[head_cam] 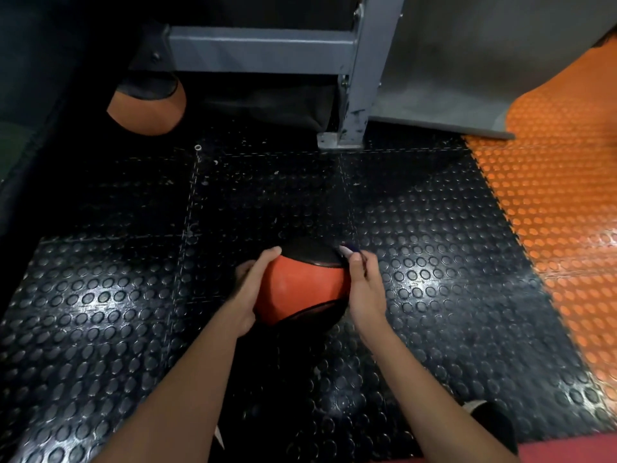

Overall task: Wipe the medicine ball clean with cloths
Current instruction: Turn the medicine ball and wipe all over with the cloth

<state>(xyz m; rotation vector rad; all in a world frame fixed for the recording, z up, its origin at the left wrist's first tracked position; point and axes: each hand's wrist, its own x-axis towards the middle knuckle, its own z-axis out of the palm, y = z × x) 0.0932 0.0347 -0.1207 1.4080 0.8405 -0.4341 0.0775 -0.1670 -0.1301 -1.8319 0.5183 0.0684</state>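
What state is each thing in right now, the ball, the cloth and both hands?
medicine ball: held between both hands above the floor.
cloth: mostly hidden, pinched against the ball's right side.
left hand: cupping the ball's left side.
right hand: holds the cloth.
second ball: untouched, far left.

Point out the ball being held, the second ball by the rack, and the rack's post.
held ball [297, 289], head view, on its orange panel between the hands.
second ball [147, 111], head view, on its orange underside.
rack post [360, 71], head view, on the grey upright's front.
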